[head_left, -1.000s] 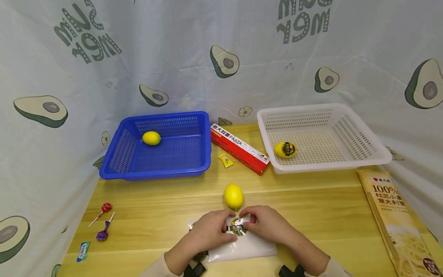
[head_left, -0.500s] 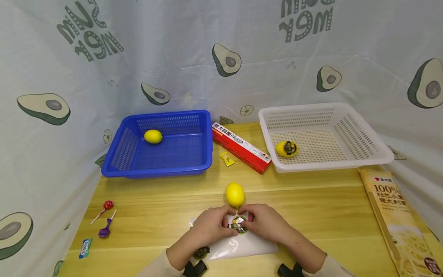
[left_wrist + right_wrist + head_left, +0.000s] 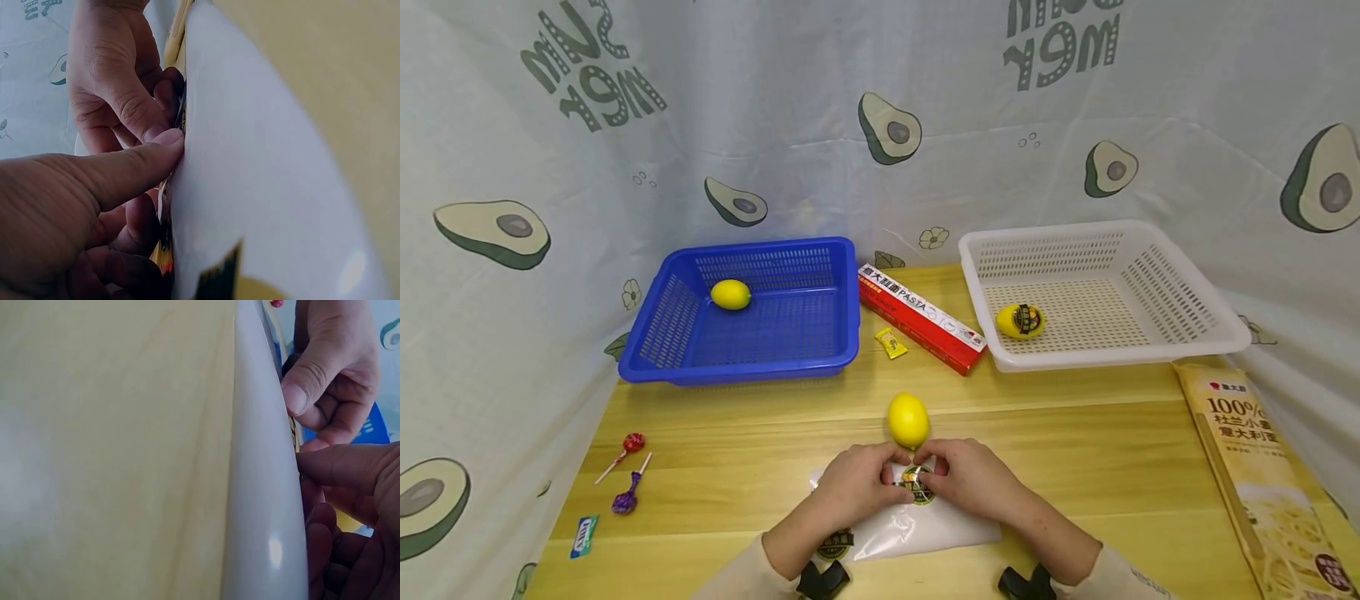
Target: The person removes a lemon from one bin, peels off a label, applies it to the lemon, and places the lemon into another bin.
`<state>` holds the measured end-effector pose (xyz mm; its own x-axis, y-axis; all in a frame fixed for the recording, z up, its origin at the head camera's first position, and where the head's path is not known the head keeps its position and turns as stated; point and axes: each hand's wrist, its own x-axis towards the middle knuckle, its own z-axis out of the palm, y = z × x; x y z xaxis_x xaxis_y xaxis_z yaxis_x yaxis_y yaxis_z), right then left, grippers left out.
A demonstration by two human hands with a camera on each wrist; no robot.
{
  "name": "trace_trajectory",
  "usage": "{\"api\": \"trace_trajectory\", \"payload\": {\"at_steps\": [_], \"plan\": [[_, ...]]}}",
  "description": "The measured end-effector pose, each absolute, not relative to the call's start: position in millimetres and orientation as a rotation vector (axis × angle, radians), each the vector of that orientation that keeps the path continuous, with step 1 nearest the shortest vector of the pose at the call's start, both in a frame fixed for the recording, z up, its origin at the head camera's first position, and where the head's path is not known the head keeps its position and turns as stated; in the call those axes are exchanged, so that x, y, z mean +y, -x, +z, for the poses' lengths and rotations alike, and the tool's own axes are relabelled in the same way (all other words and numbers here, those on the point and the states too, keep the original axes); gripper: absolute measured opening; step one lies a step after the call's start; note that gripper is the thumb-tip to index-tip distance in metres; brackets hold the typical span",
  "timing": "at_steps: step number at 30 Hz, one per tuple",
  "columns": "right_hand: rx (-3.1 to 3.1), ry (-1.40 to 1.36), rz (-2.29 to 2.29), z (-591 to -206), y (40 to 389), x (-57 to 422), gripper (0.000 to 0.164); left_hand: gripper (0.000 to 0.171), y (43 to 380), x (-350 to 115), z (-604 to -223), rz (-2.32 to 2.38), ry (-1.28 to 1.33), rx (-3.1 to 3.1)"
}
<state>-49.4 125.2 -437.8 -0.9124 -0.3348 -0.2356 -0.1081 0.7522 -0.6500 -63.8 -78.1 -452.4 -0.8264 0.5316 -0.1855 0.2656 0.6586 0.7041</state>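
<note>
A glossy white sticker sheet (image 3: pixel 925 533) lies on the table, with a round black-and-gold sticker (image 3: pixel 917 485) near its far edge. My left hand (image 3: pixel 859 485) curls over the sheet beside that sticker, thumb and fingers at its left side. From the right, my right hand (image 3: pixel 976 482) pinches at the same sticker with thumb and index finger. In the left wrist view, the left thumb (image 3: pixel 159 147) nearly meets the right thumb at the sheet's edge. Part of another sticker (image 3: pixel 835 543) shows under the left wrist. A plain yellow lemon (image 3: pixel 908 421) stands just beyond the fingertips.
A blue basket (image 3: pixel 760 371) holds a lemon (image 3: pixel 731 294); a white basket (image 3: pixel 1120 357) holds a lemon with a label (image 3: pixel 1020 321). Between them lie a red pasta box (image 3: pixel 921 321) and yellow candy (image 3: pixel 891 342). Lollipops (image 3: pixel 625 500) lie left, a pasta bag (image 3: pixel 1262 475) right.
Both hands stay nearly in place, with small finger movements at the sticker. Its dark band shows less beside the left fingers now. The head view has shifted slightly.
</note>
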Motion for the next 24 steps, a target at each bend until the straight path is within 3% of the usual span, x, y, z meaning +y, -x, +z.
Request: {"api": "trace_trajectory", "payload": {"at_steps": [12,24], "plan": [[2.635,0.35,-0.936,-439,50,124,0.012,0.039,64,-78,-452,0.968,-0.629,2.483],[2.502,0.405,-1.11,-437,50,137,0.01,0.054,66,-79,-452,0.849,-0.701,2.485]]}}
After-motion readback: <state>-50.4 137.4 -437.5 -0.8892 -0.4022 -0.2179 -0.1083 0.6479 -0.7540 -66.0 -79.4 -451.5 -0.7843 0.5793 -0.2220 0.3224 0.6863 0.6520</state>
